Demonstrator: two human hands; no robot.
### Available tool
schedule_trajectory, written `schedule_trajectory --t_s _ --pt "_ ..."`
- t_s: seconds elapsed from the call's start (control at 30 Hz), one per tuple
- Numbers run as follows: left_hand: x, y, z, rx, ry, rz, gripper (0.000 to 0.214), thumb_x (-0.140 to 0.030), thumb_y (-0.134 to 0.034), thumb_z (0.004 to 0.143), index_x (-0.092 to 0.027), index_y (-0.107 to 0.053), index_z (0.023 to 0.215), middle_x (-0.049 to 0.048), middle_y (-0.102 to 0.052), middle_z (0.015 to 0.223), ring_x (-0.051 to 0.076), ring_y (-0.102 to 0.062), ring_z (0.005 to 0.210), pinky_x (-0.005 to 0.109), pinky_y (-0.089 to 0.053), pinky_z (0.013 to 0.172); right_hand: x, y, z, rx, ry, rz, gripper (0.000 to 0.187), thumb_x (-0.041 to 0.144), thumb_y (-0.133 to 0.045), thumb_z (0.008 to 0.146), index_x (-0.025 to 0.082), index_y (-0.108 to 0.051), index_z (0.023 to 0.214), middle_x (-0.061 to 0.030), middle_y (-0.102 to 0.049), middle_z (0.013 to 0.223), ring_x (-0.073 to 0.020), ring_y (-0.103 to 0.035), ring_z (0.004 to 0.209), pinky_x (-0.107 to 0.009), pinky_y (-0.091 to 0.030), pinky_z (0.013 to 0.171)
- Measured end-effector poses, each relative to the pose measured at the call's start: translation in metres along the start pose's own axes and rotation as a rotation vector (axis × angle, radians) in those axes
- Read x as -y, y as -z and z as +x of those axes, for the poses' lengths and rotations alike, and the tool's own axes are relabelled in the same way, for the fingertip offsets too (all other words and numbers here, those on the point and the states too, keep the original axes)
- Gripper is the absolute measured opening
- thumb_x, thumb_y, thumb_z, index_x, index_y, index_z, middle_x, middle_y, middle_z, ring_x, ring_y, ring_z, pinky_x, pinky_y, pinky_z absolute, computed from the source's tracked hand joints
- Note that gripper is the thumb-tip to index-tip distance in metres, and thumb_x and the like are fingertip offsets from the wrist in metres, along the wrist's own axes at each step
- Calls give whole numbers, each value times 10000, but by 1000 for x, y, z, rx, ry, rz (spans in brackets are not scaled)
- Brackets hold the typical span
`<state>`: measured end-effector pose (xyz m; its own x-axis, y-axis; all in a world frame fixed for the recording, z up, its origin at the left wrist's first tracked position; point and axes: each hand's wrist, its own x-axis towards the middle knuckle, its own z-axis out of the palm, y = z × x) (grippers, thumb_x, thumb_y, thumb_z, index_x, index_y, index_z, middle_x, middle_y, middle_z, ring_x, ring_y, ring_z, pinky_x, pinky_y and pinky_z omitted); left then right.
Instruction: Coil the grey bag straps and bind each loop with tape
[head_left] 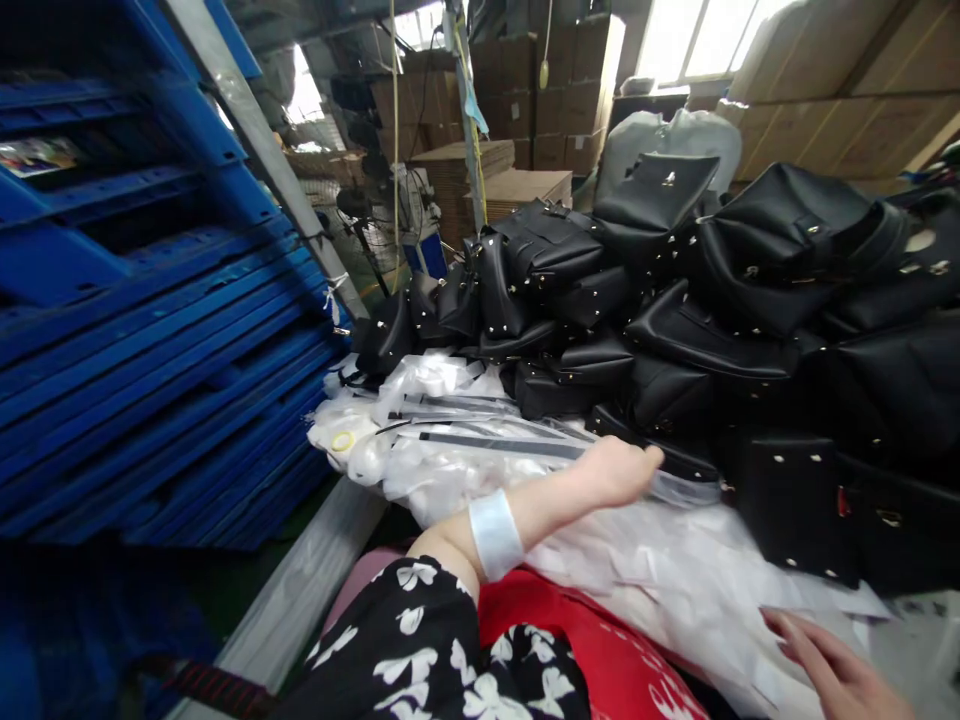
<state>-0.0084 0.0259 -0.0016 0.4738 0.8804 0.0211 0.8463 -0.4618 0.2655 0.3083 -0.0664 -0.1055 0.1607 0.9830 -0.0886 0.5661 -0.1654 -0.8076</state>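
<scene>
My left hand (pixel 619 472) reaches across to the right over the heap of clear plastic bags (pixel 480 470), its fingers curled. A clear plastic sleeve with a dark strip lies under and beside it, and the black leather bags are just beyond. What the curled fingers hold, if anything, is hidden. My right hand (pixel 836 665) is low at the right, partly cut off by the frame edge. Its fingers are stretched out over the white plastic sheets (pixel 675 570), with nothing seen in them. A black bag (pixel 795 500) with metal studs lies ahead of it.
Black leather bags (pixel 787 250) are piled high at the back and right. Blue plastic pallets (pixel 150 390) are stacked at the left, beside a metal post (pixel 262 140). A roll of yellow-ringed tape (pixel 343 441) sits at the table's left end. Cardboard boxes (pixel 570 90) stand behind.
</scene>
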Motion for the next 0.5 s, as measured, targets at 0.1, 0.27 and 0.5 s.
schedule_trajectory --t_s 0.1,0.27,0.5 --pt "-65 25 -39 -182 -461 -37 173 -161 -425 890 -173 -595 916 70 -685 698 214 -640 622 335 -454 560 53 -27 1 287 -305 520 543 706 -532 696 233 -736 868 -153 -716 960 -350 -672 937 -471 -553 779" --pt "-115 60 -94 -217 -888 -143 174 -128 -474 865 -197 -600 767 55 -668 650 192 -616 585 332 -426 559 120 -21 4 309 -274 933 278 495 -609 788 229 -621 869 11 -558 605 -143 -569 549 -267 -494 519" --pt "-106 64 -95 -180 -769 -402 267 -398 -698 750 -269 -634 976 -6 -623 546 200 -552 411 303 -306 387 158 104 -74 -256 190 924 274 501 -423 914 263 -551 864 73 -208 492 -121 -257 428 -246 -287 422"
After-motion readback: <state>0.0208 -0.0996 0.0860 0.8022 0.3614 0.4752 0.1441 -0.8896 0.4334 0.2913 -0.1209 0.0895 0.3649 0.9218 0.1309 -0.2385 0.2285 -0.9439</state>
